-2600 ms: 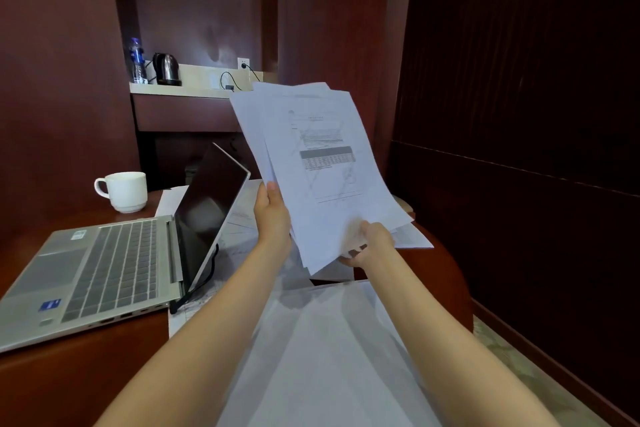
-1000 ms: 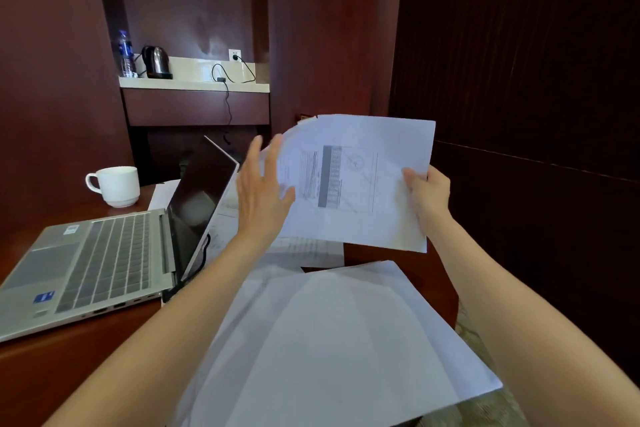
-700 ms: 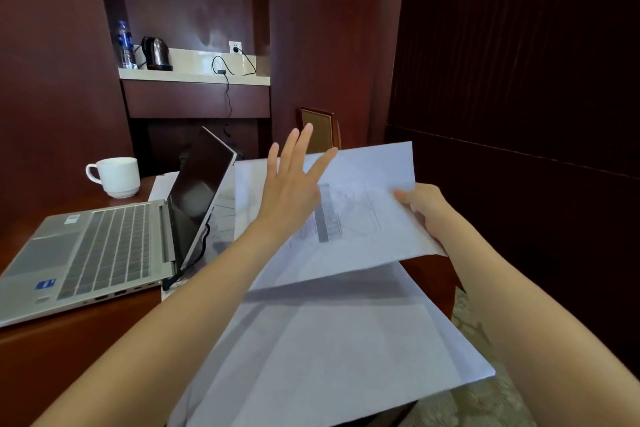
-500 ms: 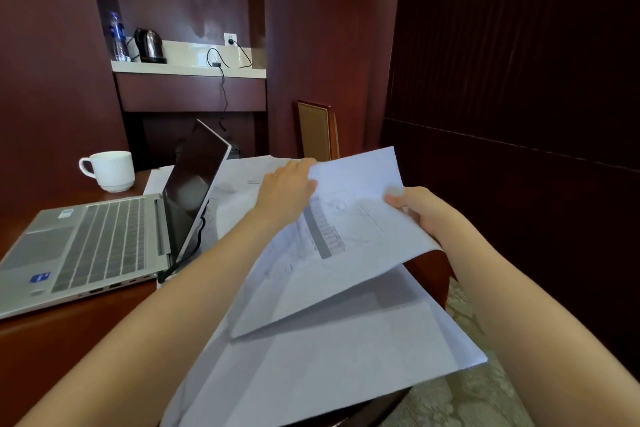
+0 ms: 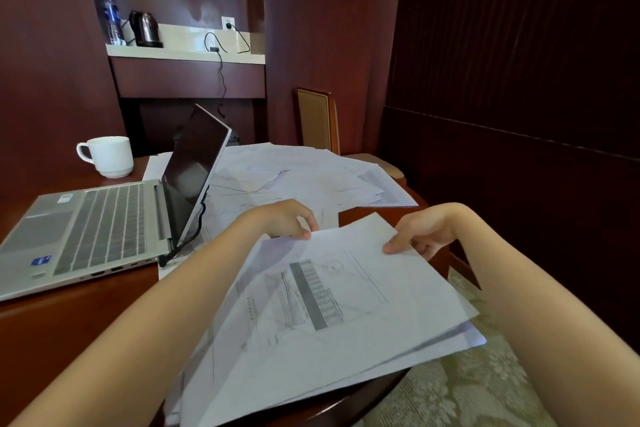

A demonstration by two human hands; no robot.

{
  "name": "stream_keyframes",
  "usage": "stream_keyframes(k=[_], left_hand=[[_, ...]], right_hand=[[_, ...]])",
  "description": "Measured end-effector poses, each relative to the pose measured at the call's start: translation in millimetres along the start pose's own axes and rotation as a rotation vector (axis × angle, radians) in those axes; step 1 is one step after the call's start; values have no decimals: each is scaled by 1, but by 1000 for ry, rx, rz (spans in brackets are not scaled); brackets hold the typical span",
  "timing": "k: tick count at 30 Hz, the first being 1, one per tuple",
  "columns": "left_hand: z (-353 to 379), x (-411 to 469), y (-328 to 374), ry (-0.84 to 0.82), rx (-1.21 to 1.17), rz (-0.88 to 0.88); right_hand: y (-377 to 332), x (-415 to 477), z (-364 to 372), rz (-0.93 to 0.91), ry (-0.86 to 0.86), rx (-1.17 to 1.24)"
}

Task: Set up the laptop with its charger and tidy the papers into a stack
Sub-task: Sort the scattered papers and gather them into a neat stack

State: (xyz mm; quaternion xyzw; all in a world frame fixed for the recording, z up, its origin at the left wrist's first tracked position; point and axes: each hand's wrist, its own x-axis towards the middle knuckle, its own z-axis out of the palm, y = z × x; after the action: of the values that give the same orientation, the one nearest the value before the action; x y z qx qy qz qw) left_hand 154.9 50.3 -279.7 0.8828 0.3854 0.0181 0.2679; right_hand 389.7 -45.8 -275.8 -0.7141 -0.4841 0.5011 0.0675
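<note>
A stack of white papers [image 5: 322, 315] lies near the table's front edge, its top sheet printed with a chart and a dark table. My left hand [image 5: 287, 218] pinches the stack's far left corner. My right hand [image 5: 422, 232] pinches its far right edge. More loose papers [image 5: 304, 173] are spread over the table behind the hands. An open silver laptop [image 5: 100, 225] sits at the left, screen dark. A black charger cable [image 5: 188, 239] runs from the laptop's right side; another stretch of cable [image 5: 221, 76] hangs from the wall socket [image 5: 228, 23].
A white cup [image 5: 109, 156] stands behind the laptop. A kettle [image 5: 143, 28] and a water bottle [image 5: 112, 19] sit on the back shelf [image 5: 187, 54]. A wooden chair [image 5: 318, 121] stands beyond the round wooden table [image 5: 69, 322]. Patterned carpet [image 5: 450, 392] lies at lower right.
The held sheets have come down from in front of me onto the papers at the table's front edge. My left hand, spread open a moment ago, now pinches their far corner.
</note>
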Motion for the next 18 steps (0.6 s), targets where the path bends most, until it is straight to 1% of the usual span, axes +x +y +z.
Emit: stream_keyframes(k=[3,8,11,13,14,16,18], left_hand=[[5,4,-2,6,-9,35],[15,8,-7,3,12,98],[17,9,-7,19,56,43],[18,8,-8,22,129,-27],[19,7,-9,23,183,-54],[22,6,-10,67,284,-95],[27,3,-14,135,337,-137]], right_hand=[[-1,1,1,55,80,44],[-8,8,3,151,397,-59],[-13,21,5,109,599,-91],[-22,31,10,14,694,26],[-28,36,13,-33,698,131],[-40,40,21,-132,643,362],[-51,42,32,-184,574,520]])
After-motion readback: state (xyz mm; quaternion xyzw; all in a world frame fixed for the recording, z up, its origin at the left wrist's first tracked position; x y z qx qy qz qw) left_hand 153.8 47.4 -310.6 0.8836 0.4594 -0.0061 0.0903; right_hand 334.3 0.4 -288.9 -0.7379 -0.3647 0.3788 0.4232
